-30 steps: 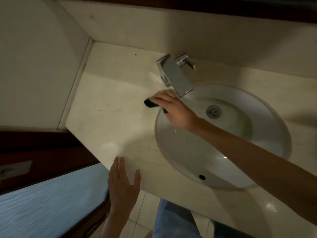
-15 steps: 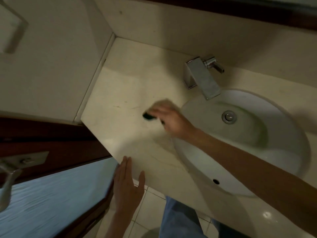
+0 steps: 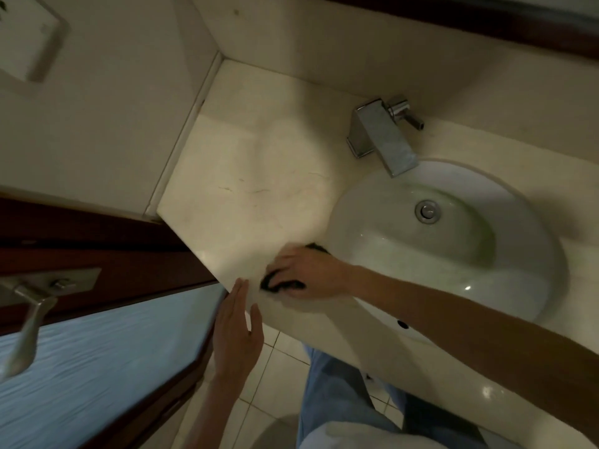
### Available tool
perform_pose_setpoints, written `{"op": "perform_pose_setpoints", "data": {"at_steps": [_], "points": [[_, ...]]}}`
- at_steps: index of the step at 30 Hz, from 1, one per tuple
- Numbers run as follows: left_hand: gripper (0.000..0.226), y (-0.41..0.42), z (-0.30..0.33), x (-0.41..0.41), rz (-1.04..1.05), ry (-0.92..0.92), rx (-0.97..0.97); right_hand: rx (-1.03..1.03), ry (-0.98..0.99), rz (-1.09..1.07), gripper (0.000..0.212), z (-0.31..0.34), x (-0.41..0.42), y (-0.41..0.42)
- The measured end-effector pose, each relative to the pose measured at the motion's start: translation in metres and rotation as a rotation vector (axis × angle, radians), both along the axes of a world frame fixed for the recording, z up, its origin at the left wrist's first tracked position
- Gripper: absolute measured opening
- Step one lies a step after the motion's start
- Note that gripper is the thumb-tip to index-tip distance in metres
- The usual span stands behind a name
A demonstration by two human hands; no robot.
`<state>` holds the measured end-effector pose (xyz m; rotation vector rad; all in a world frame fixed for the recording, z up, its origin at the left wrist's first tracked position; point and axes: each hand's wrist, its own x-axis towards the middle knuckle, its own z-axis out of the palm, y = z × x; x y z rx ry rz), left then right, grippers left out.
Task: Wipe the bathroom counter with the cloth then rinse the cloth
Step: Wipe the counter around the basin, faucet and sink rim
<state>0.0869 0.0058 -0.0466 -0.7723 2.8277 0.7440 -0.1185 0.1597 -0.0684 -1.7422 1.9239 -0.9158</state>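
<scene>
A dark cloth point(image 3: 272, 282) lies pressed flat on the beige marble counter point(image 3: 246, 189), close to the counter's front edge and just left of the sink. My right hand point(image 3: 308, 270) covers most of the cloth and holds it down; only dark edges show around the fingers. My left hand point(image 3: 238, 332) rests flat on the counter's front edge, fingers together and holding nothing, a short way left of the cloth.
A white oval sink point(image 3: 453, 273) with a metal drain point(image 3: 428, 211) fills the right side. A chrome faucet point(image 3: 385, 137) stands behind it. A dark wooden door with a frosted pane and metal handle point(image 3: 29, 312) is at the left. Tiled floor lies below.
My right hand has slid the cloth from near the faucet toward the counter's front edge, close to my left hand. The left hand has stayed on the edge.
</scene>
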Motion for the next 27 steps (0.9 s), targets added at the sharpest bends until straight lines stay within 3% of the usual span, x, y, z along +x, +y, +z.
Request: {"op": "perform_pose_setpoints", "data": {"at_steps": [3, 7, 10, 18, 21, 24, 27], "points": [[0.055, 0.005, 0.005, -0.003, 0.011, -0.009, 0.001, 0.092, -0.016, 0.074, 0.026, -0.004, 0.024, 0.031], [0.054, 0.017, 0.007, -0.008, 0.009, 0.007, 0.008, 0.065, -0.073, -0.353, 0.025, 0.028, 0.005, 0.049], [0.047, 0.022, 0.004, -0.007, 0.022, 0.005, -0.005, -0.011, 0.044, -0.569, 0.028, 0.055, 0.016, 0.046], [0.046, 0.025, 0.0, 0.0, 0.094, 0.047, 0.008, 0.201, 0.196, -0.498, 0.055, -0.008, 0.134, 0.04], [0.045, 0.026, -0.002, -0.002, 0.074, 0.035, -0.016, 0.135, 0.246, -0.444, 0.046, -0.017, 0.14, 0.057], [0.043, 0.028, 0.0, -0.005, 0.058, 0.033, -0.045, 0.138, 0.308, -0.389, 0.05, -0.021, 0.122, 0.086], [0.043, 0.031, 0.002, -0.008, 0.07, 0.008, -0.053, 0.197, 0.252, -0.638, 0.05, -0.016, 0.084, 0.128]]}}
